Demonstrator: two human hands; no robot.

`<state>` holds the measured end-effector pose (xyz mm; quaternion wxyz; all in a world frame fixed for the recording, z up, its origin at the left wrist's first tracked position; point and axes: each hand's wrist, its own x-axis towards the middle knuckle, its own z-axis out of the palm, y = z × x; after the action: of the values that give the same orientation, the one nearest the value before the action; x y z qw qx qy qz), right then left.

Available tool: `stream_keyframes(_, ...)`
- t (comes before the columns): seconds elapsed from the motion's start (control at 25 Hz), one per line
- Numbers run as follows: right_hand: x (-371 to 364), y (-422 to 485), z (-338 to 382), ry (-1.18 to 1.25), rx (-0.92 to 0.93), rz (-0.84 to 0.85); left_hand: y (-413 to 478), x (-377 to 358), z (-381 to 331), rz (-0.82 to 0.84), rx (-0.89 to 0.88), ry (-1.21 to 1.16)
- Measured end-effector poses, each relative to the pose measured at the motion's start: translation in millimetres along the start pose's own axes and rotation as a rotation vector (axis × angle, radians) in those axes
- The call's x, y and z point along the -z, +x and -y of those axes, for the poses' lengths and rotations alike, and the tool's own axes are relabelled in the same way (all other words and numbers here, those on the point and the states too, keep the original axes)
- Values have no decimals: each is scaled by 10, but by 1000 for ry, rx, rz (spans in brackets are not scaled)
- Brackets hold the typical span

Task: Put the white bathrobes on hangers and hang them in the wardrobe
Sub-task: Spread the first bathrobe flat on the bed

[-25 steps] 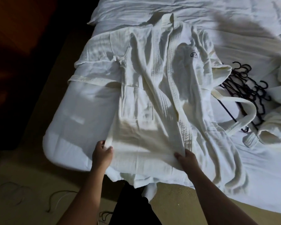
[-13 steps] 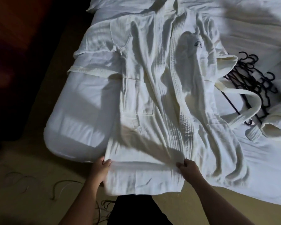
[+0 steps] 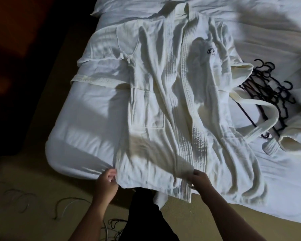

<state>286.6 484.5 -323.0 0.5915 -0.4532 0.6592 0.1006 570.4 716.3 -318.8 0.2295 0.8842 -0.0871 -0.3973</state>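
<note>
Head view: white bed (image 3: 87,129) in a dim room, tan floor (image 3: 24,180) under the grip, loose cables (image 3: 66,204) left of it. I see both hands clamped on the bathrobe (image 3: 172,101) hem at the mattress edge: left hand (image 3: 106,185) pinching the side edge, right hand (image 3: 201,181) the quilted front band. Bathrobe lies flat beyond the grip, collar farthest. Black hangers (image 3: 271,94) up and right of it. Small dark chest emblem (image 3: 211,51); lettering unreadable.
</note>
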Motion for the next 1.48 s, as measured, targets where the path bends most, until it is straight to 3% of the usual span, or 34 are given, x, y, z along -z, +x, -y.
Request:
stream_keyframes(0.12, -106, 129, 448, 162, 105, -100, 310, 49, -525, -128, -144, 16)
stream_keyframes(0.28, -97, 381, 821, 222, 149, -49, 804, 105, -1017, 33, -96, 13)
stream_keyframes(0.44, 108, 560, 735, 21, 81, -303, 1017, 245, -953, 2, -20, 130)
stream_keyframes(0.6, 51, 620, 829, 119, 96, -82, 1177, 259, -1008, 22, -34, 121)
stream_keyframes(0.76, 128, 641, 772, -129, 87, -376, 1249, 304, -978, 21, 4, 212)
stream_keyframes(0.8, 94, 650, 790, -132, 82, -386, 1256, 306, -1004, 45, 32, 226)
stream_keyframes(0.96, 5, 804, 1138, 314, 52, -32, 1424, 340, -1233, 166, 58, 57)
stream_keyframes(1.08, 94, 982, 1545, 283, 199, 123, 1689, 347, -1561, 202, -81, -108)
stream_keyframes(1.16, 122, 1133, 1669, 81, 249, 18, 1907, 311, -1727, 209, -129, -44)
stream_keyframes(1.28, 168, 1301, 1674, -201, 173, -377, 2179, 260, -1818, 167, -59, 236)
stream_keyframes(1.36, 97, 1239, 1756, -243, 162, -361, 2225, 269, -1855, 195, -25, 297)
stream_keyframes(1.48, 17, 1178, 2026, 8, 117, -209, 2219, 352, -2003, 279, -19, 131)
